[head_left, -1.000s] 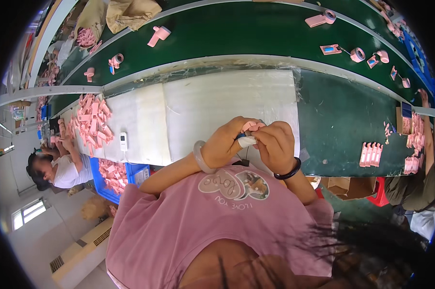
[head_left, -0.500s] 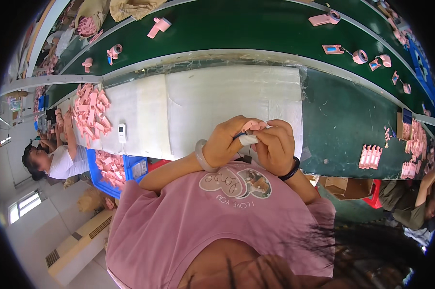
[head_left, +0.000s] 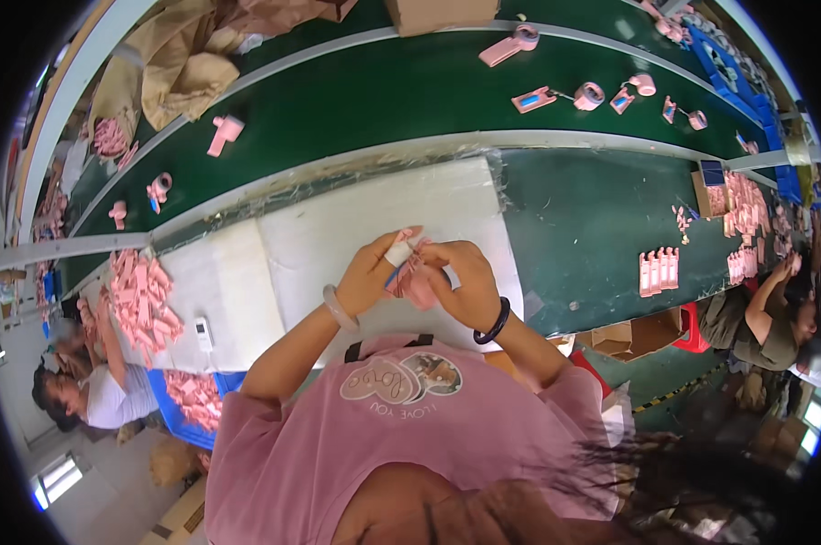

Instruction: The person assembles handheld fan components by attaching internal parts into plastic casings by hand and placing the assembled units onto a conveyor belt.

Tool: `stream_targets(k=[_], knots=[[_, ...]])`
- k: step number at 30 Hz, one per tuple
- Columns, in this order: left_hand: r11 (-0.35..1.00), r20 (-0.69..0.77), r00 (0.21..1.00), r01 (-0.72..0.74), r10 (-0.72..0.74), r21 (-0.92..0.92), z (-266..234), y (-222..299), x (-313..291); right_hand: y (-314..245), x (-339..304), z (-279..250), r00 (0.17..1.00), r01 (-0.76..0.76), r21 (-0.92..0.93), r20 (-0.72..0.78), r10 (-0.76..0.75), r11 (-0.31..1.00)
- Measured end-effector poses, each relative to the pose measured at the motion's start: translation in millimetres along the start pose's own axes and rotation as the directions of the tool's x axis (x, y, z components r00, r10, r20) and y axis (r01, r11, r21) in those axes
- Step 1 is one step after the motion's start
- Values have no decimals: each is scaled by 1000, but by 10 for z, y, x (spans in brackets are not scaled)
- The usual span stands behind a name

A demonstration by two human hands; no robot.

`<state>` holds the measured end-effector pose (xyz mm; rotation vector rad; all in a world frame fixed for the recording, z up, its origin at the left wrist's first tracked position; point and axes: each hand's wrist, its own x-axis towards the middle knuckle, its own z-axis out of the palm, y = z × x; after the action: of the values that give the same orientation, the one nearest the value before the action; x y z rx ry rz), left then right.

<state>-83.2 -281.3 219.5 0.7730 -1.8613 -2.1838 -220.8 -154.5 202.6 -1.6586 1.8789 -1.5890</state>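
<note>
In front of my chest, above the white bench covering, I hold a pink plastic part between both hands. A strip of blue shows beside it, and my fingers cover much of its shape. My left hand is closed around the part's left side, with a white wrap on a digit. Bent over the right side, my right hand grips the same part with its fingers and thumb.
Left lies a heap of pink parts, near a small white device and a blue bin. A green conveyor carries pink round-headed pieces. Right, pink parts stand in a row. Co-workers sit at both sides.
The view has turned, shifting the bench. My hands have changed their hold, and more of the pink part now shows below my fingers, between my palms.
</note>
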Motion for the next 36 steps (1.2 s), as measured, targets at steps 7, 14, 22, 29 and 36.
stream_targets(k=[7,14,22,29,36], knots=[[998,-106,992,-61,61,4,-449,3,1190,1539,566,-664,986,-61,-349,-168,1,935],[997,-532,845,-30,63,69,-1820,-564,2020,3170,1473,-1288,992,-20,-957,-56,-116,288],[853,-493,788,-77,369,516,-1759,-830,1388,3577,1640,-1478,978,191,-931,208,24,311],[736,-69,898,-311,436,601,-681,-197,1048,2103,1239,-794,989,143,-418,94,-114,897],[302,246,817,-447,521,842,-92,217,496,415,598,-429,832,-518,315,402,383,795]])
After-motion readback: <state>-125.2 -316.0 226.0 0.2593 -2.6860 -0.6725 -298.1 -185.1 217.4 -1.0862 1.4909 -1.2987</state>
